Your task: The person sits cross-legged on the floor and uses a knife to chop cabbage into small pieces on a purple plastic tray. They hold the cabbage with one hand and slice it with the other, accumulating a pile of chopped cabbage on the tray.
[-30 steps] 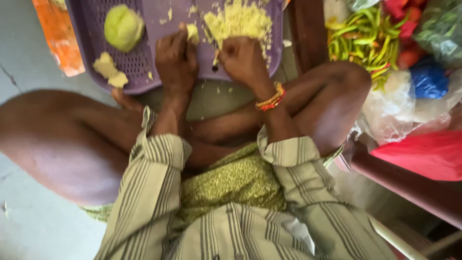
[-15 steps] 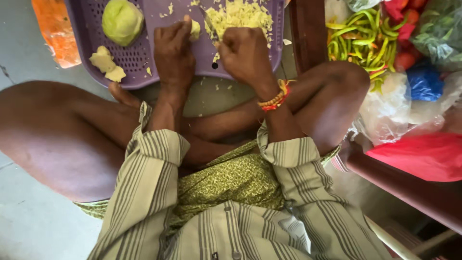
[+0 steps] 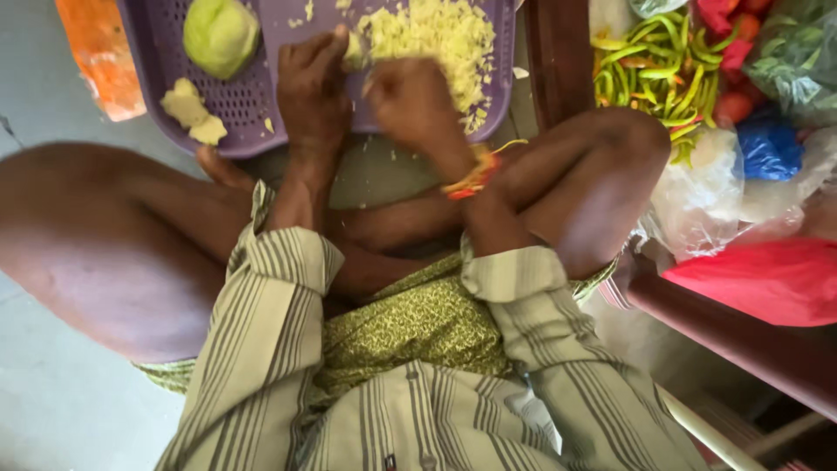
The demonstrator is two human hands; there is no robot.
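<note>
Head view: left hand (image 3: 312,92) fingers clamped on cabbage piece (image 3: 354,52), right hand (image 3: 411,98) blurred, grip unclear.

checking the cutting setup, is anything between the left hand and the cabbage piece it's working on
Nothing visible. The left hand already presses on the small cabbage piece in the purple tray, beside the shredded pile. The right hand is blurred alongside.

The right hand (image 3: 410,100) is motion-blurred, so whatever it grips cannot be told. The top edge cuts off the purple tray (image 3: 253,100) and the shredded cabbage (image 3: 436,35).
</note>
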